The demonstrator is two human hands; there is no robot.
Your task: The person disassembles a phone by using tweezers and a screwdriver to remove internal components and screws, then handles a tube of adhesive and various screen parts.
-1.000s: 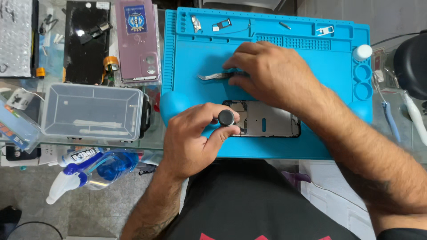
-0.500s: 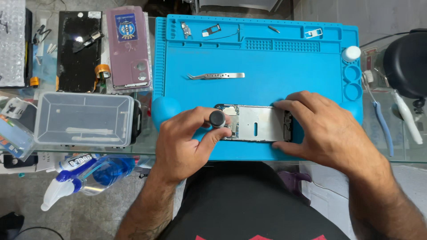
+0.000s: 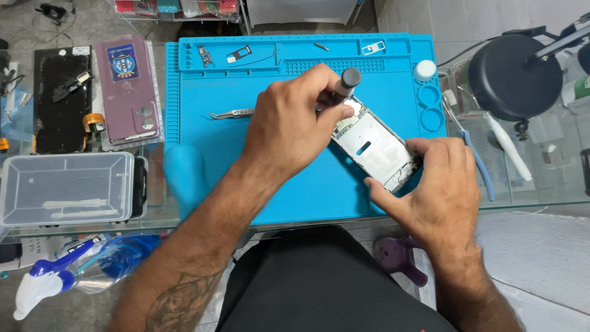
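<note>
On the glass surface (image 3: 541,184) lies a blue work mat (image 3: 295,184); the opened phone frame (image 3: 375,147) rests tilted on it. Right hand (image 3: 439,190) pinches the frame's lower end. Left hand (image 3: 289,126) grips a dark-capped screwdriver (image 3: 345,83) over its upper end, tweezers (image 3: 233,114) just behind.

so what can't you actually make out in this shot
Head view only:
- Screwdriver tip: hidden behind the left hand.
- Opened phone: upper end under the left hand, lower corner under the right hand; its internals too small to read.
- Tweezers: rear half behind the left hand.
</note>
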